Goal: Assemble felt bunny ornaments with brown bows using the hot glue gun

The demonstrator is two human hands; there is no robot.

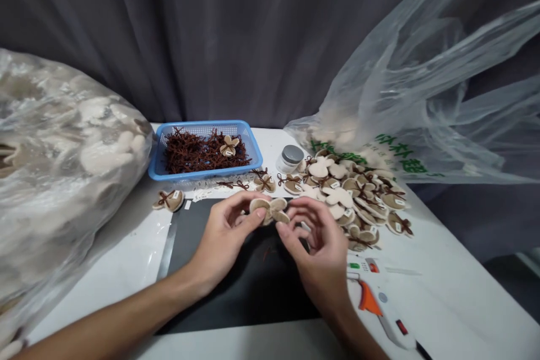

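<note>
Above a dark mat (240, 292), my left hand (230, 228) pinches a small beige-and-white felt piece (276, 211) with rounded lobes, thumb on its face. My right hand (316, 242) has its thumb and fingertips at the piece's right edge, curled as if gripping it. No brown bow shows on this piece. To the right of my hands lies a pile of similar felt pieces (337, 197), many with brown bows and small white labels. Beside my right forearm rests a white glue gun (390, 315) with an orange trigger.
Behind the mat stands a blue basket (154, 166) full of brown bows (189, 152), one felt piece on top. A grey-lidded jar (291, 157) stands to its right. A large clear bag (63, 180) of felt pieces bulges at left; another plastic bag (405, 107) rises at right.
</note>
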